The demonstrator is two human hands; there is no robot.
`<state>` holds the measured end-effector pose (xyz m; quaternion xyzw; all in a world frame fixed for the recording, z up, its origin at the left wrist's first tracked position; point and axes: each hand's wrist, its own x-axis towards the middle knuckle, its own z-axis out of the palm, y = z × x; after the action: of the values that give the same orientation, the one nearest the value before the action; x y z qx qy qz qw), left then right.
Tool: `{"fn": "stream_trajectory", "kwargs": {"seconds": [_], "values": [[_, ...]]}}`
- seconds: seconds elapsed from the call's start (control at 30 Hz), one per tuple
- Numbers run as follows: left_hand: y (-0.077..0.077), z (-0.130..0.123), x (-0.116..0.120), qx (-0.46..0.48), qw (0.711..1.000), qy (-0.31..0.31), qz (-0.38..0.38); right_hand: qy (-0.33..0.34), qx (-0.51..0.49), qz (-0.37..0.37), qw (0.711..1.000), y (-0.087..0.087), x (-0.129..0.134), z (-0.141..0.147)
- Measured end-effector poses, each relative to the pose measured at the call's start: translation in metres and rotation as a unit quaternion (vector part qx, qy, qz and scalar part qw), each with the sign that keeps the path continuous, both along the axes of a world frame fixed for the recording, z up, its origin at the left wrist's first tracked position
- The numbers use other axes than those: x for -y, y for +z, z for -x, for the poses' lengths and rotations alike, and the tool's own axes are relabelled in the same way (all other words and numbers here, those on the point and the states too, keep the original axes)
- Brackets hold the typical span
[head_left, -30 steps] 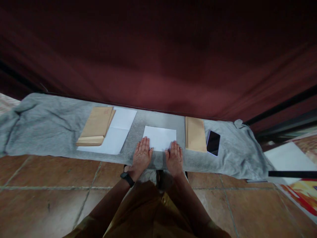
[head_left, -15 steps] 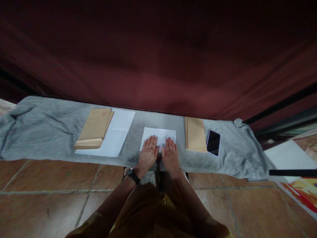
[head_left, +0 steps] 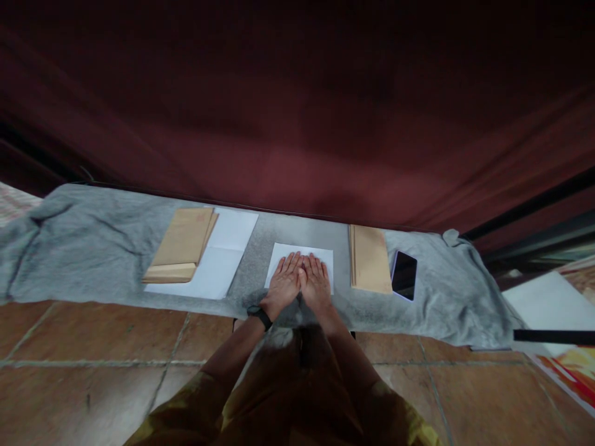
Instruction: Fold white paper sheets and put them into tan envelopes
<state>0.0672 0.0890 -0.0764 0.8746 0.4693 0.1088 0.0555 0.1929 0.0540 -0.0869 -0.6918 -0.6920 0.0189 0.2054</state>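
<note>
Resting flat on the white paper (head_left: 277,251), our two hands lie side by side with their backs up. Our left hand (head_left: 285,281) is open, and its fingers are straight and close together. Our right hand (head_left: 316,282) is open the same way, with its palm down too. The thumbs meet or nearly meet in the middle; we cannot tell which. We grip nothing. The paper lies under our palms and fingers, and it peeks out past our fingertips and at both sides. It sits on the gray cloth (head_left: 102,241). Well to our left, brown envelopes (head_left: 181,238) lie partly on top of big sheets (head_left: 227,248). Near our right hand lies another brown pile (head_left: 372,260), with a phone (head_left: 405,277) just beside it. We wear a black watch (head_left: 263,316) on our left wrist.
</note>
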Motion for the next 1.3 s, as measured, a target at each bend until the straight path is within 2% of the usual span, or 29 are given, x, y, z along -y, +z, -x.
{"fn": "stream_trajectory", "kwargs": {"seconds": [0.5, 0.73, 0.93, 1.3], "values": [[0.0, 0.012, -0.004, 0.008, 0.997, 0.071, -0.015, -0.037, 0.005, -0.018, 0.999, -0.006, 0.001, -0.005], [-0.005, 0.018, -0.004, 0.014, 0.993, 0.112, -0.023, -0.055, 0.006, -0.018, 0.998, -0.005, 0.004, -0.014], [-0.009, 0.024, -0.003, 0.038, 0.99, 0.134, -0.032, -0.074, 0.015, -0.053, 0.996, -0.008, 0.008, -0.021], [-0.011, 0.029, 0.0, 0.043, 0.985, 0.165, -0.04, -0.1, 0.016, -0.054, 0.993, -0.007, 0.018, -0.029]]}}
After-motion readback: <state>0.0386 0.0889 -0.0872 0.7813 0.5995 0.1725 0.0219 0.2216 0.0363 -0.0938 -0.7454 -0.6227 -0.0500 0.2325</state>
